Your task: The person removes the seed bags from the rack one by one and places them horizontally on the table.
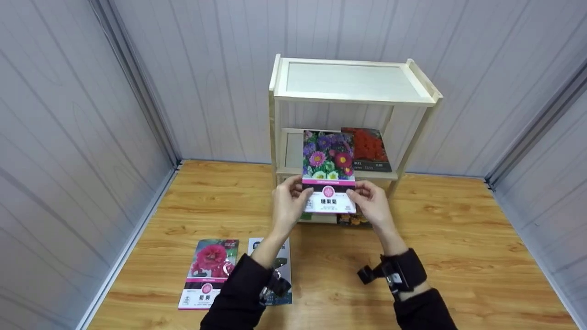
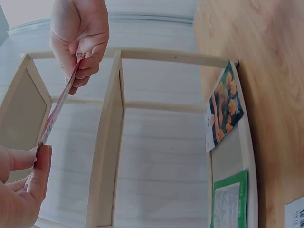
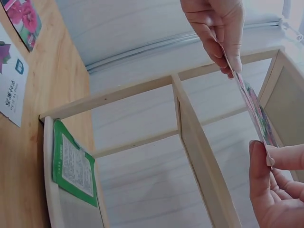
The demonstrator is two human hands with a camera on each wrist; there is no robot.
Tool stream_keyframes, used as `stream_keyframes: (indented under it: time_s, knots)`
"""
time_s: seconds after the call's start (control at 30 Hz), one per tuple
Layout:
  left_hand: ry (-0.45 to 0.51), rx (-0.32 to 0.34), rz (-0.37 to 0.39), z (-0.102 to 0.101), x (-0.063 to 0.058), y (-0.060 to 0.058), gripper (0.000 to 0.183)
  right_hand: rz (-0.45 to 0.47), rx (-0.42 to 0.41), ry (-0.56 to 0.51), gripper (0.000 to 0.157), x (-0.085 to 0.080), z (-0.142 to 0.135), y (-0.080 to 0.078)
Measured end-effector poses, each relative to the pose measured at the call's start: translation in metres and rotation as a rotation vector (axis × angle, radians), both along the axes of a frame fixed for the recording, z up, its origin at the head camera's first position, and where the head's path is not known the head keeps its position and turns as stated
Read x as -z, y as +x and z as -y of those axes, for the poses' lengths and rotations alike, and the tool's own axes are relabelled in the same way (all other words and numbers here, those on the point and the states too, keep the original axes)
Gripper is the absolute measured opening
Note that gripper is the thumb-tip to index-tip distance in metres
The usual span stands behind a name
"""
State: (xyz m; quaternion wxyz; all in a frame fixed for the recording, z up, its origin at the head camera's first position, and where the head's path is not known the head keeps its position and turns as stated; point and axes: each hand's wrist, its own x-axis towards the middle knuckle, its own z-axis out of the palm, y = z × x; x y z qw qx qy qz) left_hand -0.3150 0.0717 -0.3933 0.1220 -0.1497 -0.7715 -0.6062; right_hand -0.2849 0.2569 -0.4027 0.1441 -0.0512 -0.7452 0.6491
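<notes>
Both hands hold up one seed packet (image 1: pixel 328 158) printed with purple, pink and white daisies, its picture side facing the head camera. My left hand (image 1: pixel 289 204) pinches the lower left edge between thumb and fingers. At the opposite edge, my right hand (image 1: pixel 373 206) pinches it the same way. From the wrist views the packet is thin and seen nearly edge-on, in front of the wooden rack's (image 1: pixel 357 101) upper opening. Behind it in the head view, a red-flower packet (image 1: pixel 370 149) lies on the rack's middle shelf, partly covered.
On the bottom shelf lie a green packet (image 2: pixel 229 202) and an orange-flower packet (image 2: pixel 225 107). A pink-flower packet (image 1: pixel 208 263) lies on the wood-grain surface at left. Beside it, a white-and-blue packet (image 1: pixel 283 261) is partly hidden by my left forearm. Panelled walls (image 1: pixel 220 82) stand around.
</notes>
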Motion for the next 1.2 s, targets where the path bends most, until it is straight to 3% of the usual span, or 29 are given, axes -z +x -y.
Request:
stream_keyframes:
  time_s: [0.23, 0.63, 0.83, 1.2]
  knots:
    - [-0.05, -0.001, -0.041, 0.004, 0.023, 0.016, 0.034, 0.007, 0.004, 0.018, 0.019, 0.016, -0.001, 0.019]
    - [-0.11, 0.003, -0.018, 0.004, 0.061, 0.036, 0.036, 0.074, 0.032, 0.005, 0.018, 0.053, 0.0, 0.042]
    - [-0.125, 0.023, 0.027, 0.004, 0.083, 0.043, 0.032, 0.122, 0.036, -0.007, 0.019, 0.074, -0.001, 0.051]
    - [-0.144, 0.062, 0.093, 0.004, 0.117, 0.052, 0.029, 0.207, 0.025, 0.097, 0.018, 0.101, 0.001, 0.062]
